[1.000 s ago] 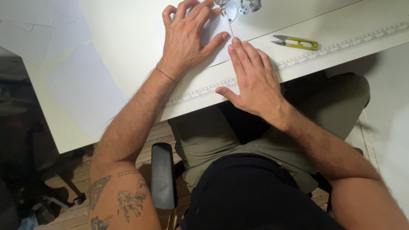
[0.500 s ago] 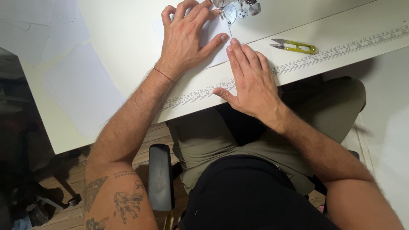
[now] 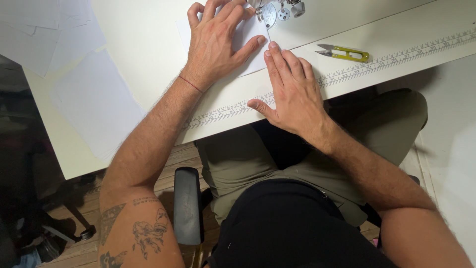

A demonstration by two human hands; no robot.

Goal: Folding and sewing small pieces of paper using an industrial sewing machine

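Note:
My left hand (image 3: 218, 44) lies flat, fingers spread, on a white piece of fabric (image 3: 254, 54) at the far edge of a white table (image 3: 148, 54). My right hand (image 3: 290, 89) rests flat beside it, fingertips on the fabric's right edge, thumb out over the printed ruler strip (image 3: 228, 108) along the table's near edge. Just beyond both hands, the metal presser-foot area of a sewing machine (image 3: 275, 10) shows at the top of the view. Neither hand grips anything; both press down on the fabric.
Yellow-handled thread snips (image 3: 343, 52) lie on the table to the right of my right hand. Several white fabric pieces (image 3: 94, 99) are spread at the table's left. A black chair armrest (image 3: 187, 203) sits below, over a wooden floor.
Both hands have stayed pressed on the fabric; my right hand has slid slightly forward along its edge. The view shifted a little.

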